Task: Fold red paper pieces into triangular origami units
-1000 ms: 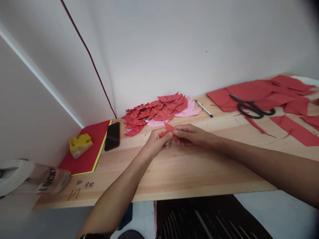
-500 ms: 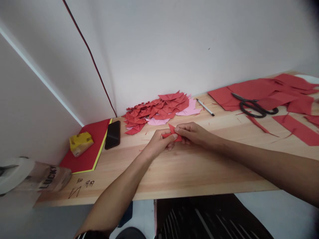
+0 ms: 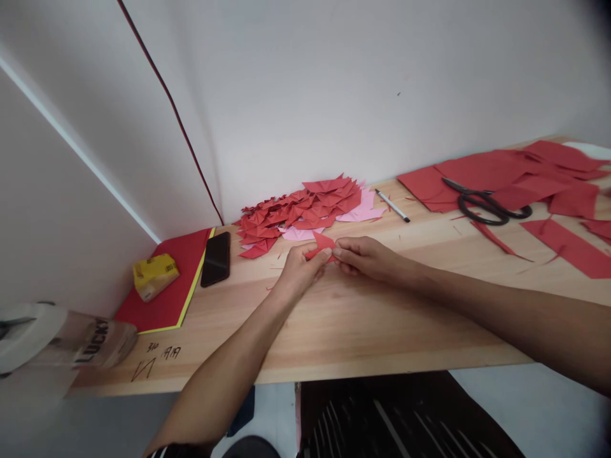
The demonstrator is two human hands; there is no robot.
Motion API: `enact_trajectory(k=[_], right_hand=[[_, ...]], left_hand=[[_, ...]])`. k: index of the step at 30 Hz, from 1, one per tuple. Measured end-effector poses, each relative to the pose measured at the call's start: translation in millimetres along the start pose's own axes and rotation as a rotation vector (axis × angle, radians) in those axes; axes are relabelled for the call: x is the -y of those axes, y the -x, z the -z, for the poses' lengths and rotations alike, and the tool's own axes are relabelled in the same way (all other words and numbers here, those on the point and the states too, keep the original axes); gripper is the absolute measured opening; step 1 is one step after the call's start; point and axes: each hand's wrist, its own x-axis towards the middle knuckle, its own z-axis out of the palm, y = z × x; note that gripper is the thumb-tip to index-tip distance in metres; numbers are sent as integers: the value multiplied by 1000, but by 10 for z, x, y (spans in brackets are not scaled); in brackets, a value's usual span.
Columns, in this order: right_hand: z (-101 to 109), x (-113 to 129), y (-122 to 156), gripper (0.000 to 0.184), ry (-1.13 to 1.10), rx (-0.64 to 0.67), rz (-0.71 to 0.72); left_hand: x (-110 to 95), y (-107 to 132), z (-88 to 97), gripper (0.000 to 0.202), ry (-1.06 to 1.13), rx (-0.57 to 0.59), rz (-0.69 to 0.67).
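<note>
A small piece of folded red paper (image 3: 324, 242) is held between both hands, just above the wooden table. My left hand (image 3: 303, 266) pinches its left side, thumb on top. My right hand (image 3: 360, 254) grips the right edge between thumb and fingers. Part of the paper is hidden behind my fingers, while a pointed corner sticks up between the hands. Behind them lies a pile of folded red paper pieces (image 3: 300, 207), with pink folded paper (image 3: 363, 207) showing at its edge.
Black-handled scissors (image 3: 484, 207) rest by red paper sheets (image 3: 468, 172) at right. A marker (image 3: 392, 205) lies near the wall. Leftward are a phone (image 3: 216, 259), a yellow packet (image 3: 155, 275) on a red folder (image 3: 186, 251), and a clear bottle (image 3: 102, 337).
Both hands have shifted slightly, the left one a little to the left. The red paper between them has turned and moved left, and more of its upper corner shows.
</note>
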Motion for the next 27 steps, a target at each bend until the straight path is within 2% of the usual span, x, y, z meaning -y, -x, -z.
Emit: enact_trajectory(k=[7, 10, 14, 21, 27], right_hand=[[-6, 25, 2, 34, 6, -45, -49], [-4, 14, 0, 37, 6, -55, -65], [-3, 6, -3, 39, -4, -29, -29], [2, 4, -8, 38, 7, -26, -19], [3, -21, -11, 34, -20, -17, -50]], left_hand=[[-16, 5, -29, 39, 37, -32, 14], [-6, 6, -6, 39, 51, 20, 39], [-18, 6, 28, 29, -8, 67, 76], [-25, 1, -5, 27, 16, 17, 45], [-28, 0, 15, 29, -141, 9, -3]])
